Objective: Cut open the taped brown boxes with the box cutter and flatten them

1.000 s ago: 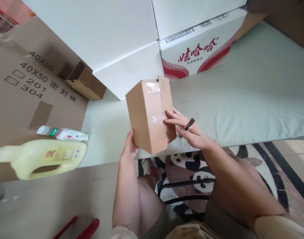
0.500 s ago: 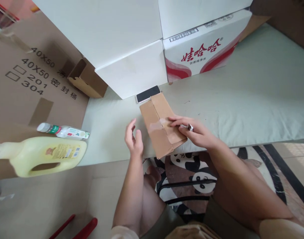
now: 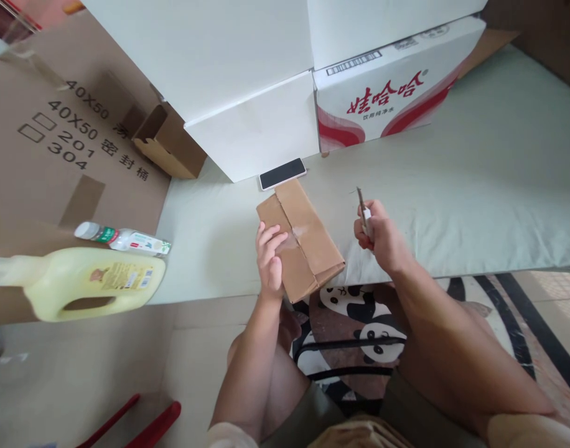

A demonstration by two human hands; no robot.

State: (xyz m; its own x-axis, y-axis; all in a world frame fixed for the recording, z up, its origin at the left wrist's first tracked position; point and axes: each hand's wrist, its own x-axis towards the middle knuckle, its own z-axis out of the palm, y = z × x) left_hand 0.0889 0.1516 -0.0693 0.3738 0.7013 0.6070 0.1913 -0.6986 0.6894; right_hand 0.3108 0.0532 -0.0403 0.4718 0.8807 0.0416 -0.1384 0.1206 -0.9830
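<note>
A small brown cardboard box (image 3: 308, 233), with clear tape across its middle seam, lies at an angle by the near edge of the cloth-covered surface. My left hand (image 3: 270, 258) grips its left side, fingers bent over onto the top. To the right of the box and apart from it, my right hand (image 3: 381, 236) is closed around a utility knife (image 3: 366, 218). The knife's blade points up and away from me. Just beyond the box's far end lies a phone (image 3: 283, 174) with a dark screen.
White cartons (image 3: 257, 130) and a red-and-white carton (image 3: 392, 93) stand at the back. On the left are a large brown carton (image 3: 46, 174), a small open box (image 3: 173, 143), a plastic bottle (image 3: 126, 239) and a yellow jug (image 3: 98, 280). Red handles (image 3: 154, 426) show below left.
My left hand has moved right onto the box. My right hand has lifted off the box to the right, turning the knife so its blade shows. The box has turned slightly.
</note>
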